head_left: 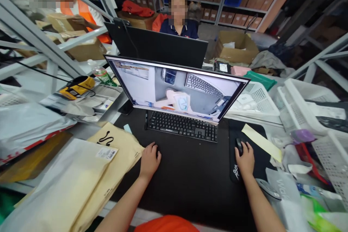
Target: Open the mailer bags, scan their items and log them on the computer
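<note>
My right hand [245, 157] rests over a black computer mouse [239, 146] on a dark mouse pad [251, 134], fingers bent around it. My left hand [150, 161] lies on the black desk mat [185, 177], beside the corner of a cream plastic bag [122, 145]. Its thumb stands apart from its loosely bent fingers, and no held thing shows. A black keyboard [182, 126] sits ahead of both hands, below a lit monitor [176, 90]. The screen displays an overhead picture of a desk with a keyboard and a pale packet.
Stacked bags, one with a barcode label [107, 153], crowd the left. A yellow strip [262, 142] and a white basket [263, 98] are at right. Behind the screen stands a second monitor [160, 45], with a person [178, 30] facing me. A green bottle [102, 73] is at left.
</note>
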Demonstrator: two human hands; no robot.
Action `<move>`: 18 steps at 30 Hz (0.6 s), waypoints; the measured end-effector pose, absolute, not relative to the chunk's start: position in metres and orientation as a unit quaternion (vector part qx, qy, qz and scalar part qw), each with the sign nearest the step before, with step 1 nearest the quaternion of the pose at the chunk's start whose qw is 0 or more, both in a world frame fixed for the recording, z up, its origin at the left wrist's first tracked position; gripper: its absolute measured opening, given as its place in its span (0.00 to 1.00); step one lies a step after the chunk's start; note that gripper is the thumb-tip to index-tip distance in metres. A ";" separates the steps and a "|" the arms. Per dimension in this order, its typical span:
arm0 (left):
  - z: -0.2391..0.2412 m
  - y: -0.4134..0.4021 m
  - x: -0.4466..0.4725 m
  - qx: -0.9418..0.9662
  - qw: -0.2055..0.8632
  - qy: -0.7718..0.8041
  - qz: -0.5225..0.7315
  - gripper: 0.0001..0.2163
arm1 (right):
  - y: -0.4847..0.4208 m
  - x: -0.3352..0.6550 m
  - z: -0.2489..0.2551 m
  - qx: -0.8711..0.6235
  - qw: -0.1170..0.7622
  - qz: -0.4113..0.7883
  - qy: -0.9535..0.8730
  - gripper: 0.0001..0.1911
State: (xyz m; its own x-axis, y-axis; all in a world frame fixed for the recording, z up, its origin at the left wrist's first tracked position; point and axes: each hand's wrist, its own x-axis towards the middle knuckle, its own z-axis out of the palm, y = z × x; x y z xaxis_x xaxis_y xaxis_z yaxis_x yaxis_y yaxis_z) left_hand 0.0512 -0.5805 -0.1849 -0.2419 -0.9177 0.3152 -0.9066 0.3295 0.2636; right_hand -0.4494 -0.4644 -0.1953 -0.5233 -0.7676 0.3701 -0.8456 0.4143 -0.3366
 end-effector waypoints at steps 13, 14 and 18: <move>-0.186 -0.582 0.052 0.575 0.205 -0.792 -0.009 0.11 | -0.465 -0.449 -0.198 0.473 0.074 0.263 -0.838 0.31; -0.185 -0.582 0.052 0.575 0.204 -0.792 -0.010 0.11 | -0.465 -0.449 -0.198 0.474 0.074 0.262 -0.838 0.31; -0.185 -0.582 0.051 0.571 0.205 -0.794 -0.011 0.11 | -0.465 -0.448 -0.196 0.478 0.075 0.258 -0.836 0.31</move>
State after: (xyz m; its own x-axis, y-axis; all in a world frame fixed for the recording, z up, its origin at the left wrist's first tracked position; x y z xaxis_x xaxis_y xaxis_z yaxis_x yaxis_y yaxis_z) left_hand 0.0514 -0.5817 -0.1849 -0.2626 -0.9127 0.3131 -0.9034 0.3465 0.2526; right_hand -0.4476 -0.4651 -0.1962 -0.5308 -0.7610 0.3731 -0.8387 0.4085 -0.3601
